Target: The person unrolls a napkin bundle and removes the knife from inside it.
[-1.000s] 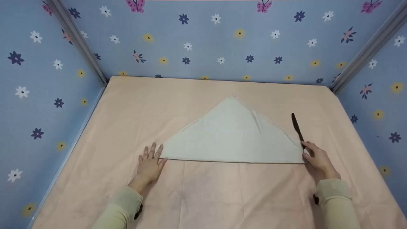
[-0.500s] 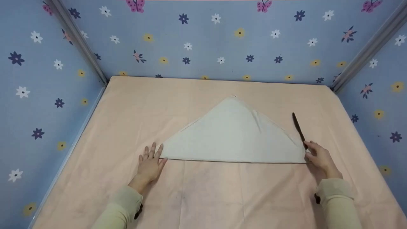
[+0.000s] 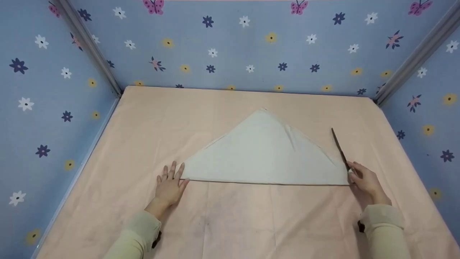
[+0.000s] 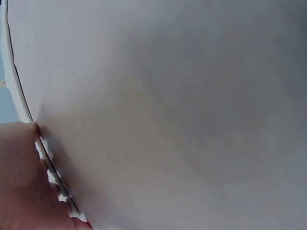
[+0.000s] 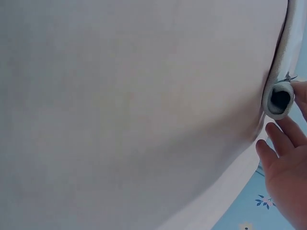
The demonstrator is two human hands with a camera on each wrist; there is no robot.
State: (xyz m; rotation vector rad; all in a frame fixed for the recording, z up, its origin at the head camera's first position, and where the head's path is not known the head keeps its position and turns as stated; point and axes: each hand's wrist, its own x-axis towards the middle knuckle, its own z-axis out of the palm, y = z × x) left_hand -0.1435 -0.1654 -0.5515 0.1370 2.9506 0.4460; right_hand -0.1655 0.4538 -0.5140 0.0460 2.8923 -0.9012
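A pale cloth (image 3: 251, 154), folded into a triangle, lies with its long edge toward me and its point toward the back. My left hand (image 3: 169, 189) rests flat with fingers spread on its left corner. In the left wrist view that hand (image 4: 21, 177) sits against the folded edge. At the right corner my right hand (image 3: 366, 181) pinches a dark table knife (image 3: 339, 147), whose far end points away from me. The right wrist view has a curled cloth end (image 5: 277, 100) with a dark hollow, by the fingertips; how the knife's near end lies there I cannot tell.
A peach cover (image 3: 222, 223) with faint creases lies over the table. Blue flowered panels (image 3: 230, 43) stand at the back and both sides, with grey posts (image 3: 90, 46) at the back corners.
My right hand has shifted a little to the right with the knife. The knife now shows a thinner edge and leans slightly more. Left hand and most of the cloth are unchanged.
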